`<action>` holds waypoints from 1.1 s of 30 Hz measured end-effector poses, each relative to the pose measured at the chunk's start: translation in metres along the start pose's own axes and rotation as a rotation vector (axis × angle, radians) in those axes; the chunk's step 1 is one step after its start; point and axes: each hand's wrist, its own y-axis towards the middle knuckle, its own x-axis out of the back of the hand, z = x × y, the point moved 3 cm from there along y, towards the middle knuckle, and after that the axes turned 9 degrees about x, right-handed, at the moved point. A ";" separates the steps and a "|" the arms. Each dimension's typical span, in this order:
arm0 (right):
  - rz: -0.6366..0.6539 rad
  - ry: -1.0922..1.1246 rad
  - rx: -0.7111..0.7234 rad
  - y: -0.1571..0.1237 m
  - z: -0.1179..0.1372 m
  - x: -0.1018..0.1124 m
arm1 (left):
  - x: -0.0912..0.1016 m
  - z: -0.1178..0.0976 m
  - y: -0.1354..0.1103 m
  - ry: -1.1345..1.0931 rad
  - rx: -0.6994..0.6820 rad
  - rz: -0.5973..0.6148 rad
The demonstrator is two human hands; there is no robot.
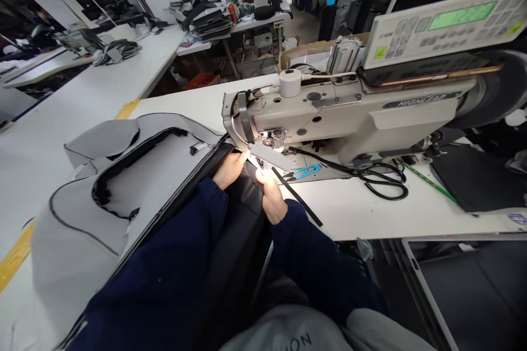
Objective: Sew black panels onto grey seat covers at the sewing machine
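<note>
Close to the needle area of a sewing machine (pixel 349 115), my left hand (pixel 231 169) grips the edge of a large sewn cover, its fingers pinched near the presser foot. Black material (pixel 242 203) of this cover hangs down between my arms, while its grey side (pixel 78 225) spreads over the table to the left. My right hand (pixel 272 194) is closed on the black material's edge, thumb up, just right of the left hand. A thin black strip (pixel 298 197) lies beside the right hand. What sits under the needle is partly hidden by the hands and a grey plate.
Blue thread snips (pixel 304 171) and black scissors (pixel 382 178) lie right of the needle. A control panel (pixel 444 27) tops the machine. A black fabric piece (pixel 481 178) rests at the right. Behind stand a cardboard box (pixel 304 55) and another table (pixel 160 46) with stacked pieces.
</note>
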 end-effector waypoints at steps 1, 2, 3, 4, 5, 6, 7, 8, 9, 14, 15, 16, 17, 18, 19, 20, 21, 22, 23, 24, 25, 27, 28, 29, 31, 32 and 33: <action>0.013 0.001 0.017 0.001 0.000 0.002 | -0.001 -0.002 0.000 0.030 -0.020 -0.016; 0.024 0.004 0.028 0.001 -0.001 0.003 | -0.001 -0.003 0.000 0.046 -0.031 -0.022; 0.029 0.008 0.035 0.002 -0.001 0.003 | -0.001 -0.003 0.000 0.044 -0.034 -0.009; 0.027 0.011 0.039 0.002 -0.001 0.004 | -0.002 -0.002 -0.001 0.028 -0.032 0.027; 0.018 0.009 0.039 0.003 -0.001 0.004 | -0.002 -0.001 -0.001 -0.001 -0.027 0.083; 0.010 0.004 0.037 0.003 -0.001 0.004 | -0.003 0.000 -0.001 -0.037 -0.025 0.155; 0.004 -0.004 0.035 0.003 -0.001 0.004 | -0.004 0.000 -0.001 -0.078 -0.026 0.230; -0.001 -0.012 0.035 0.004 -0.001 0.004 | -0.004 0.000 -0.001 -0.112 -0.028 0.297; -0.007 -0.021 0.038 0.004 -0.001 0.004 | -0.004 0.000 -0.001 -0.135 -0.031 0.347; 0.002 -0.031 0.054 0.003 0.002 0.004 | 0.001 -0.004 -0.003 -0.027 -0.065 0.323; 0.016 -0.033 0.054 0.001 0.003 0.003 | 0.001 -0.004 -0.004 0.012 -0.061 0.291; 0.030 -0.035 0.053 0.000 0.004 0.002 | 0.001 -0.004 -0.005 0.045 -0.054 0.259; 0.046 -0.036 0.048 -0.002 0.005 0.001 | 0.001 -0.004 -0.006 0.068 -0.045 0.233; 0.064 -0.037 0.040 -0.004 0.006 -0.001 | 0.001 -0.003 -0.006 0.079 -0.034 0.214; 0.082 -0.040 0.031 -0.006 0.007 -0.002 | 0.001 -0.002 -0.006 0.081 -0.020 0.204; 0.104 -0.043 0.020 -0.007 0.007 -0.003 | 0.000 0.000 -0.006 0.074 -0.003 0.197; 0.126 -0.046 0.002 -0.009 0.008 -0.005 | 0.000 0.002 -0.005 0.061 0.016 0.191; 0.146 -0.050 -0.024 -0.009 0.008 -0.006 | -0.001 0.003 -0.005 0.047 0.035 0.181; 0.164 -0.057 -0.060 -0.010 0.007 -0.007 | 0.000 0.005 -0.005 0.033 0.050 0.164; 0.176 -0.070 -0.101 -0.010 0.006 -0.007 | 0.000 0.007 -0.005 0.023 0.061 0.139; 0.186 -0.087 -0.143 -0.011 0.005 -0.008 | 0.001 0.008 -0.005 0.019 0.066 0.111; 0.192 -0.126 -0.208 -0.014 0.001 -0.008 | 0.003 0.011 -0.007 0.041 0.044 0.052; 0.191 -0.151 -0.218 -0.016 0.000 -0.008 | 0.003 0.012 -0.008 0.065 0.022 0.021; 0.186 -0.176 -0.214 -0.019 -0.002 -0.007 | 0.002 0.013 -0.009 0.093 -0.004 -0.001; 0.174 -0.229 -0.181 -0.027 -0.003 -0.005 | -0.003 0.017 -0.010 0.129 -0.043 -0.002; 0.169 -0.261 -0.157 -0.031 -0.002 -0.004 | -0.007 0.019 -0.011 0.123 -0.054 0.013; 0.166 -0.290 -0.135 -0.035 -0.002 -0.003 | -0.012 0.021 -0.011 0.100 -0.062 0.026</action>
